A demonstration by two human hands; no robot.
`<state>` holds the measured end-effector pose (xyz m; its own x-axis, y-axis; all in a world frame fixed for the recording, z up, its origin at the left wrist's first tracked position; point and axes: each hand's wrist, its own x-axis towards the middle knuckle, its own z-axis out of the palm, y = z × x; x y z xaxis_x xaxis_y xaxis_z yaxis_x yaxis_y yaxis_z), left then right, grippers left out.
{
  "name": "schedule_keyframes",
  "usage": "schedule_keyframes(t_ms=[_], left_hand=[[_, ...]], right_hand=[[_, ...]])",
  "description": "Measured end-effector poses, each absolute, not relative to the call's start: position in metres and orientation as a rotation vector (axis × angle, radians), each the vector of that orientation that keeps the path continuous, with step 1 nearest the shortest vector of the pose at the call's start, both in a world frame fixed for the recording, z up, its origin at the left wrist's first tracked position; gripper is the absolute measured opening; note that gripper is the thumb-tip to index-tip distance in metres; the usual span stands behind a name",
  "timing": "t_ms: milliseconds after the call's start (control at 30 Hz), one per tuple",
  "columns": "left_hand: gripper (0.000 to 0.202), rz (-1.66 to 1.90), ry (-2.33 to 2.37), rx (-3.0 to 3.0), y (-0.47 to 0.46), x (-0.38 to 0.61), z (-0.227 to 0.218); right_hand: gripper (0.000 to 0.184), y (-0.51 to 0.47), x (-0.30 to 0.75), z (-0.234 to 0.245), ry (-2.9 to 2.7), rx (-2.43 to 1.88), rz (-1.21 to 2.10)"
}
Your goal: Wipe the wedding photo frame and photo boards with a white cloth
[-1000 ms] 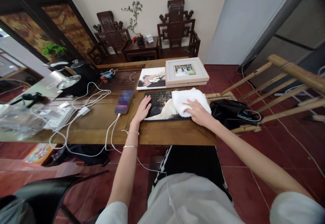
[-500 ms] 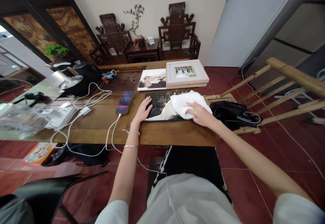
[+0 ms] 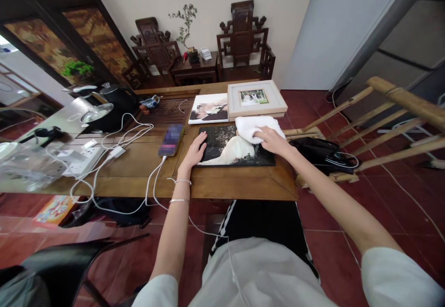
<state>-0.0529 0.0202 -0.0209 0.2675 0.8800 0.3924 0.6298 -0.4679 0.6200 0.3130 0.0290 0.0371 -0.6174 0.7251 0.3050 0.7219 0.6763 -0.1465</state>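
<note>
The photo panel [image 3: 239, 155] lies flat on the wooden tabletop [image 3: 236, 182], directly in front of the person, its long near side set back from the tabletop's front edge. It is a thin, dark-edged rectangle printed with a pale, sweeping shape on a speckled black ground. It looks stiff and light enough to slide under a sideways push, so the left hand [image 3: 195, 151], laid flat and holding nothing else, fingers slightly spread, braces it well at the left end. For lifting, the slim edges of the two short ends should give the best hold, away from the printed face. Whether that face is glass, acrylic or laminate is hard to tell from this height, so it deserves care against scratches.

The right hand [image 3: 273, 141] has its fingers curled over a white towel [image 3: 247, 128], bunched on the panel's far right part. The thick, fluffy pile should be soft, easily folded and unlikely to slip.

Beyond the panel, a white-edged photo print [image 3: 208, 109] lies beside a picture frame [image 3: 280, 100] with straight, pale sides and a broad white mat. Leftward rests a smooth, flat phone [image 3: 173, 140], joined to a thin, flexible white cable [image 3: 160, 167].
</note>
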Motion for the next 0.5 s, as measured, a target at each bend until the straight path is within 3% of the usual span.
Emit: schedule_keyframes(t_ms=[300,500], left_hand=[[0.047,1.057,1.399,2.174,0.020,-0.051,-0.025],[0.047,1.054,1.405,2.167,0.019,-0.051,-0.023]], right_hand=[[0.052,-0.102,0.319,0.022,-2.616,-0.890,0.039],[0.052,-0.098,0.319,0.021,-2.598,-0.860,0.066]])
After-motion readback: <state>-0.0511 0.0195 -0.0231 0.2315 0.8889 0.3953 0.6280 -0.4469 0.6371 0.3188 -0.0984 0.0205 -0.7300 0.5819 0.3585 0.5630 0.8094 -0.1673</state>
